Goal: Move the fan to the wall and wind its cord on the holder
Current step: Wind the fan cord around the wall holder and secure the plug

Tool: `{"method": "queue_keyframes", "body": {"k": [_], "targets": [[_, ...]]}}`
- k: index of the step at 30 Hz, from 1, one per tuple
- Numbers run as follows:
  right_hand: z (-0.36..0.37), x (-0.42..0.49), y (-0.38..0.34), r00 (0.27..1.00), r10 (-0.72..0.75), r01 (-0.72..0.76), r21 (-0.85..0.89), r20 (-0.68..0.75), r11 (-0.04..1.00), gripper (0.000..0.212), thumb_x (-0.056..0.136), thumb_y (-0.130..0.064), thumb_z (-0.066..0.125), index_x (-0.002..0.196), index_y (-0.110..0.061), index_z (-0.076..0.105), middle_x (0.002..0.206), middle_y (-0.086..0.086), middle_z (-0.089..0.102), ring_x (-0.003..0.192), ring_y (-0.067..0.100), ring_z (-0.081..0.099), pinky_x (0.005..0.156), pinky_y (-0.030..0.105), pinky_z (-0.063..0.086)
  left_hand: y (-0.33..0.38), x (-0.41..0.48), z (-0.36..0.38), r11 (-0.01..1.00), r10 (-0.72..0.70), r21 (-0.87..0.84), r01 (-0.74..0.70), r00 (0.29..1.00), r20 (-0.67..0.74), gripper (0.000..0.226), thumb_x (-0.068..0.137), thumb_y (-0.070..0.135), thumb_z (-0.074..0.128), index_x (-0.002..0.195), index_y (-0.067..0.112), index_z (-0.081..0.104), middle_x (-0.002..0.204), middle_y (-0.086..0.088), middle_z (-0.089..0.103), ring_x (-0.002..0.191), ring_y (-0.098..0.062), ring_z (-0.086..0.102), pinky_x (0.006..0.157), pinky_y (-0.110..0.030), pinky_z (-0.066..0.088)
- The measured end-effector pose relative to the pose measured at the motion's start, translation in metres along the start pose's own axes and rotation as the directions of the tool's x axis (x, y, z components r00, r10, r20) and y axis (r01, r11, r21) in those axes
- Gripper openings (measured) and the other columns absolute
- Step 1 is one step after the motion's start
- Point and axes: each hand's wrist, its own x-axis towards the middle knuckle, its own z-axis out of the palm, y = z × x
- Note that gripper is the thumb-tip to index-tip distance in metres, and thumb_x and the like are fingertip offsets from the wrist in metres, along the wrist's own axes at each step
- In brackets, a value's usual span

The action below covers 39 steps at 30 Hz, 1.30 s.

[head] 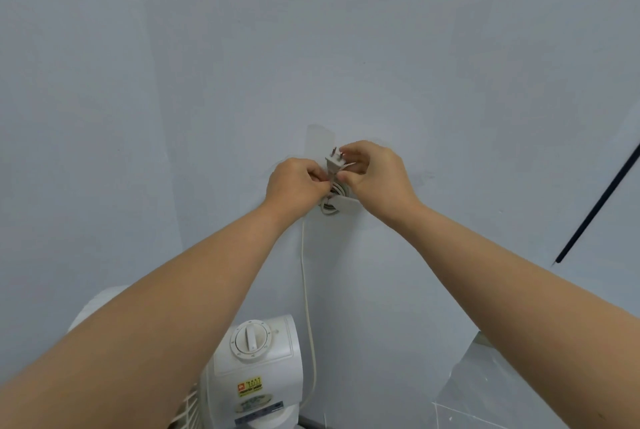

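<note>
White plastic is showing at the bottom of the head view, where the fan (pixel 258 369) is standing close against the pale wall (pixel 381 47), so the moving step looks done and the winding is nearing its end. Its cord (pixel 306 290) is running up the wall from beside the fan to the holder (pixel 341 204), where several loops are already lying coiled between the two hands. The left hand (pixel 294 184) is pinching the cord just below the plug (pixel 333 162), its grip pressed together on the wire, while the right hand (pixel 375 172) is closing its fingertips (pixel 346 153) on the plug's prongs, which are pointing up and away from the wall. Whether the holder has a slot for the plug is hidden by the hands. The next move probably calls for tucking the plug end under or behind the coils so the loops are not springing loose, with the left hand keeping tension meanwhile.
</note>
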Motion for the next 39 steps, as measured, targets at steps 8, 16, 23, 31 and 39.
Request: {"method": "queue_keyframes", "body": {"k": [8, 16, 23, 31, 39], "targets": [[0.031, -0.027, 0.040, 0.970, -0.209, 0.152, -0.369, -0.121, 0.917, 0.009, 0.077, -0.016, 0.073, 0.079, -0.007, 0.070, 0.080, 0.009, 0.056, 0.069, 0.026, 0.055, 0.052, 0.032, 0.041, -0.003, 0.006, -0.004, 0.987, -0.098, -0.123, 0.102, 0.995, 0.036, 0.020, 0.073, 0.011, 0.073, 0.059, 0.022, 0.064, 0.056, 0.009, 0.058, 0.056, -0.008, 0.053, 0.066, -0.025, 0.046], [0.050, -0.026, 0.043, 0.933, -0.330, 0.208, -0.535, -0.143, 0.819, 0.022, 0.057, -0.009, 0.085, 0.062, -0.010, 0.063, 0.059, 0.004, 0.052, 0.050, 0.025, 0.052, 0.043, 0.021, 0.025, 0.010, 0.006, -0.007, 0.988, -0.083, 0.136, 0.078, 0.996, 0.035, 0.016, 0.070, 0.017, 0.064, 0.059, 0.025, 0.056, 0.066, 0.008, 0.059, 0.073, -0.015, 0.058, 0.062, -0.024, 0.044], [0.046, -0.021, 0.049, 0.915, -0.385, 0.264, -0.541, -0.123, 0.798, 0.023, 0.053, -0.009, 0.086, 0.055, -0.010, 0.063, 0.053, 0.004, 0.049, 0.044, 0.024, 0.048, 0.046, 0.019, 0.022, 0.015, 0.005, -0.010, 0.990, -0.111, 0.091, 0.104, 0.991, 0.073, 0.007, 0.069, 0.012, 0.060, 0.063, 0.015, 0.057, 0.069, -0.007, 0.070, 0.073, -0.024, 0.069, 0.073, -0.037, 0.058], [0.049, -0.021, 0.051, 0.909, -0.368, 0.225, -0.515, -0.194, 0.827, 0.023, 0.052, -0.002, 0.080, 0.054, -0.007, 0.058, 0.054, 0.006, 0.047, 0.044, 0.024, 0.044, 0.043, 0.020, 0.023, 0.025, 0.000, -0.011, 0.985, -0.138, -0.086, 0.152, 0.979, 0.149, 0.010, 0.075, 0.001, 0.050, 0.070, 0.008, 0.054, 0.068, -0.019, 0.069, 0.051, -0.023, 0.064, 0.052, -0.026, 0.056], [0.056, -0.023, 0.047, 0.895, -0.330, 0.183, -0.430, -0.300, 0.884, 0.023, 0.054, 0.001, 0.072, 0.052, -0.007, 0.050, 0.054, 0.003, 0.038, 0.054, 0.015, 0.030, 0.048, 0.022, 0.023, 0.015, 0.000, -0.005, 0.977, -0.083, -0.189, 0.101, 0.991, 0.106, 0.008, 0.082, 0.002, 0.052, 0.079, 0.004, 0.059, 0.065, -0.018, 0.065, 0.045, -0.018, 0.061, 0.052, -0.026, 0.057]]}}
